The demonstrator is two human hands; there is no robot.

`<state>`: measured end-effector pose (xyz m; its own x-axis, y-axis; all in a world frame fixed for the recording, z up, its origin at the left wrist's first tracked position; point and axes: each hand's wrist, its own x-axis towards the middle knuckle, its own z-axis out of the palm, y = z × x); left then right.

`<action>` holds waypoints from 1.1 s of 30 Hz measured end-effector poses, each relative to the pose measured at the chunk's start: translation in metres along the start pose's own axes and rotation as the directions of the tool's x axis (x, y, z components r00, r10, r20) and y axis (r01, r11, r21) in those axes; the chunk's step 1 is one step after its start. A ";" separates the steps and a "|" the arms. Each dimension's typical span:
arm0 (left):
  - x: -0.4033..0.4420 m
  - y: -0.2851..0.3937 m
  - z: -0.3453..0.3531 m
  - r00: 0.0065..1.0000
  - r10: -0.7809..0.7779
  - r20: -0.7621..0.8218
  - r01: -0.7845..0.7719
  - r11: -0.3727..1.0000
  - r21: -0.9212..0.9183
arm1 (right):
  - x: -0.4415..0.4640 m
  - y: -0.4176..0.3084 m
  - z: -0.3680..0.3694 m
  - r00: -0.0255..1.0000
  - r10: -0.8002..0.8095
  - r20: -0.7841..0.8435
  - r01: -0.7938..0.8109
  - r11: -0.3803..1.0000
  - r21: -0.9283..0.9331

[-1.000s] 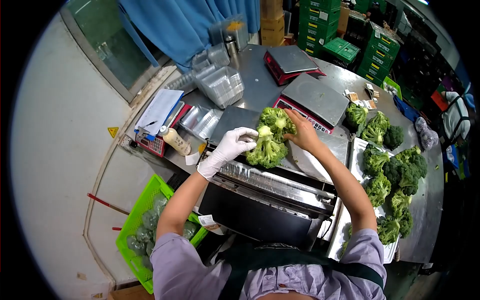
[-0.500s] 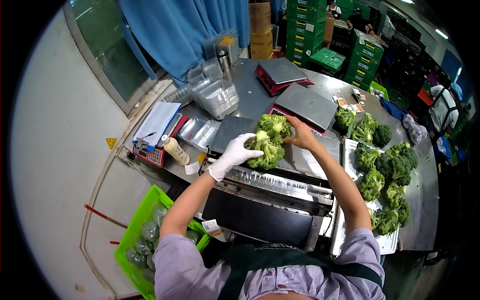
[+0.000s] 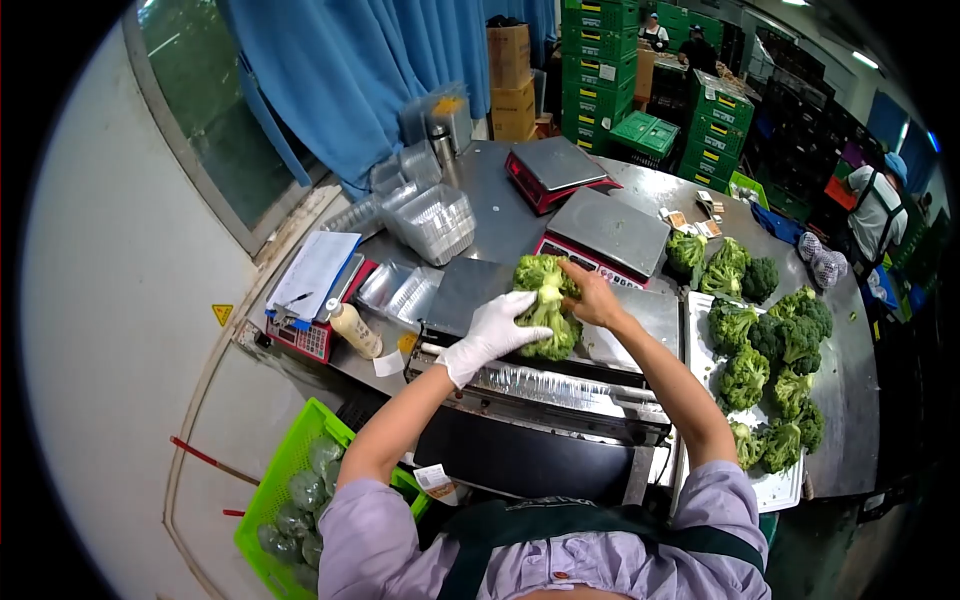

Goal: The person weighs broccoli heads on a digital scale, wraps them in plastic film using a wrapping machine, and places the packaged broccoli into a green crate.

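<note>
Broccoli heads (image 3: 546, 272), pressed together with pale stems showing, are between my hands above the wrapping machine's film roll (image 3: 540, 387). My left hand (image 3: 500, 329), in a white glove, wraps the near left side of the broccoli. My bare right hand (image 3: 595, 298) grips its right side, fingers partly hidden behind the florets. Just beyond my right hand stands a red scale with a grey plate (image 3: 612, 232). To the right, more broccoli (image 3: 745, 376) lies on and around a white foam tray (image 3: 700, 345).
Clear plastic trays (image 3: 432, 222) are stacked at the back left, near a bottle (image 3: 354, 328) and a clipboard (image 3: 312, 272). A green crate (image 3: 262, 515) with wrapped produce stands low left. Another scale (image 3: 556, 163) sits farther back. Co-workers (image 3: 880, 205) are in the background.
My right hand has closed in on the broccoli, and both hands now press it from the sides. The broccoli has turned and shifted slightly nearer me. The camera view has tilted a little.
</note>
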<state>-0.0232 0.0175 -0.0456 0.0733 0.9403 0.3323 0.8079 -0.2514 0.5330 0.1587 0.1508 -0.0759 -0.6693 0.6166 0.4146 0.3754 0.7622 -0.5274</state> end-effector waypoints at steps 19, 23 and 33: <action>-0.002 -0.019 -0.016 0.985 -0.170 0.037 0.170 0.893 -0.417 | 0.009 -0.004 -0.004 0.996 0.054 0.076 -0.060 0.994 0.088; -0.010 -0.028 -0.036 0.980 -0.199 0.000 0.189 0.933 -0.304 | -0.006 -0.007 -0.019 0.999 -0.034 0.013 0.035 0.998 -0.046; -0.066 -0.069 -0.065 0.562 0.498 0.661 -0.821 0.432 0.372 | -0.129 -0.047 -0.062 0.695 -0.411 0.590 0.676 0.653 -0.341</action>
<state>-0.1214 -0.0426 -0.0539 0.8300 0.5543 -0.0619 0.5066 -0.7956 -0.3322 0.2674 0.0476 -0.0591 -0.9978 -0.0014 0.0668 0.0113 0.9820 0.1886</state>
